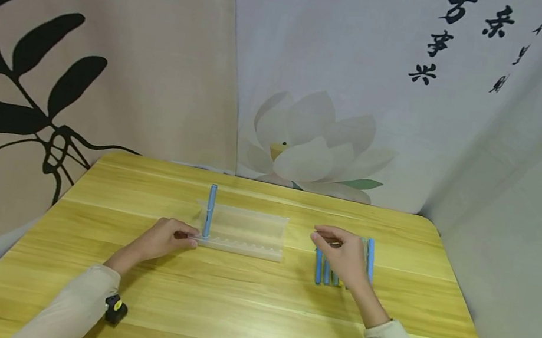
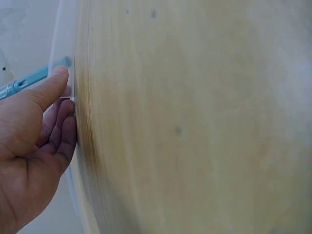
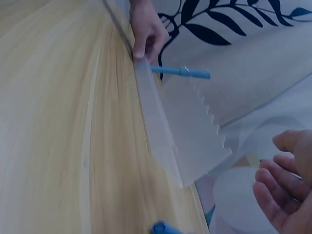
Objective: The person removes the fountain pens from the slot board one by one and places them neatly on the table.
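A clear plastic pen rack (image 1: pixel 255 232) with a notched edge stands on the table. One blue pen (image 1: pixel 210 211) is upright at the rack's left end. My left hand (image 1: pixel 163 239) holds that end; in the left wrist view its thumb lies over the rack's edge (image 2: pixel 63 29) and the fingers curl beneath. My right hand (image 1: pixel 344 259) hovers over a group of pens (image 1: pixel 318 270) lying on the table and partly hides them. In the right wrist view, the right hand's fingers (image 3: pixel 275 187) are loosely bent, with nothing between them and the thumb.
The wooden table (image 1: pixel 224 317) ends at a hanging cloth (image 1: pixel 328 83) printed with a flower and characters. Another blue pen (image 1: pixel 370 257) lies at the right side of the group. A second cloth (image 1: pixel 161 55) with dark leaves hangs at the left.
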### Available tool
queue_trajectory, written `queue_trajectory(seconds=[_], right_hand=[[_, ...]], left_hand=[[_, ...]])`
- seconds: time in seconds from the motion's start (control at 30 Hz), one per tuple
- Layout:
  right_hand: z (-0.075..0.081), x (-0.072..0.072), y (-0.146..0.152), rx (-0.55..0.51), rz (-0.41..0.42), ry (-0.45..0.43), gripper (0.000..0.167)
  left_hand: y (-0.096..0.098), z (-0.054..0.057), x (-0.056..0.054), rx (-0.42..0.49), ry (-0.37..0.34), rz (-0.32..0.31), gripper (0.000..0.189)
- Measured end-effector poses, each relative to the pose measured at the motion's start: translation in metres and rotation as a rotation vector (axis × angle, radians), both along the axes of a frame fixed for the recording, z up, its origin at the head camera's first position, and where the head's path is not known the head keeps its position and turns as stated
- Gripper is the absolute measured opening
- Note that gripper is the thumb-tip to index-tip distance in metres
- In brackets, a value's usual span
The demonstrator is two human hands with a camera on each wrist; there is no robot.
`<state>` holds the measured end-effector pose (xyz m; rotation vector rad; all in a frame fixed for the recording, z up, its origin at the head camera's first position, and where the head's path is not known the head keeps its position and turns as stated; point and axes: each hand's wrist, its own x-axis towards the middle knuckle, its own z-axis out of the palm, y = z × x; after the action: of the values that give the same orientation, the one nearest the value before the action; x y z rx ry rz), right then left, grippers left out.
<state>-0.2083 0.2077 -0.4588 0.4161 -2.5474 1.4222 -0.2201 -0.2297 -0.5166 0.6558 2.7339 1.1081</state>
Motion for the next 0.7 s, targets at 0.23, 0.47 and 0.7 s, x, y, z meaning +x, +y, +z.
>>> queue_trajectory(seconds=[0.23, 0.47, 0.7], right_hand=[[0.0, -0.003, -0.031, -0.021, 0.082, -0.009, 0.028], [-0.006, -0.007, -0.064, -0.045, 0.143, -0.021, 0.024], [-0.011, -0.008, -0.097, -0.049, 0.191, -0.058, 0.022]], left_hand=[[0.001, -0.002, -0.001, -0.003, 0.007, 0.006, 0.03], [0.0, -0.002, -0.001, -0.005, 0.01, 0.008, 0.03], [0.0, 0.0, -0.001, -0.011, 0.003, 0.008, 0.031]])
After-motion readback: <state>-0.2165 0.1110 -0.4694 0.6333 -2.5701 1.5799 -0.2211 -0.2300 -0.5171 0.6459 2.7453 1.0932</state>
